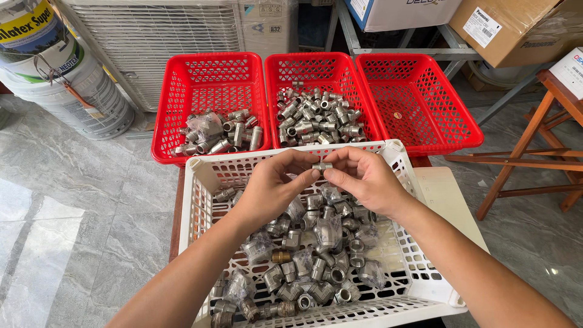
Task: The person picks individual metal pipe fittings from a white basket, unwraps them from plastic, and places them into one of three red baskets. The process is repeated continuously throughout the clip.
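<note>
Both hands met above the far edge of the white basket. The left hand and right hand pinched a small threaded metal nipple between their fingertips, each closed on one end. Below lay mixed metal pipe fittings. Beyond stood three red baskets: the left and middle held fittings; the right held one small piece.

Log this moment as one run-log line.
hands: left hand and right hand pinch one small metal fitting | below: white basket of mixed fittings | behind: three red baskets, rightmost nearly empty
</note>
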